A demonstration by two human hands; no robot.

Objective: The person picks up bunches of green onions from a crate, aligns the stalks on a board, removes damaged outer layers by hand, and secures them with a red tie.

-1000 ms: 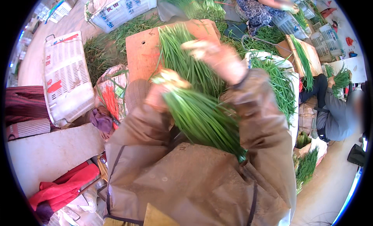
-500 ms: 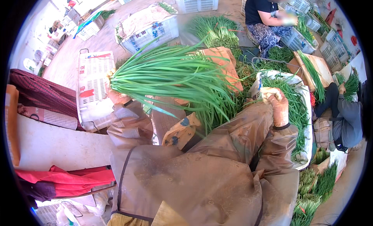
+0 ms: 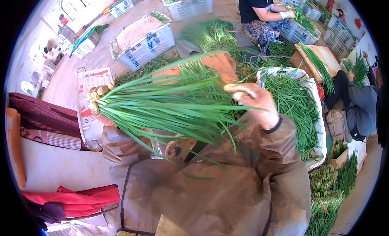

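Note:
My left hand (image 3: 99, 104) is closed around the pale stem ends of a bunch of Chinese chives (image 3: 170, 102). The long green leaves fan out to the right above my lap. Beside the leaf tips is my right hand (image 3: 261, 104), its forefinger stretched out and pointing left, the other fingers partly bent. One long leaf crosses in front of this hand; nothing shows in its grip. Under the leaves, more chives lie on a brown board (image 3: 227, 65). Close to my right forearm stands a white crate (image 3: 322, 134) filled with loose green leaves.
A white basket (image 3: 95, 80) stands behind my left hand. Bundled chives (image 3: 212, 33) lie on the floor ahead, near a covered crate (image 3: 150, 45). A person (image 3: 263, 17) sits at the back right; another (image 3: 360, 102) is at the far right. More bundles (image 3: 324, 207) lie lower right.
My right hand has moved left and down from beside the crate to the leaf tips, and its fist has loosened. My left hand has shifted left with the chives. The view has shifted slightly.

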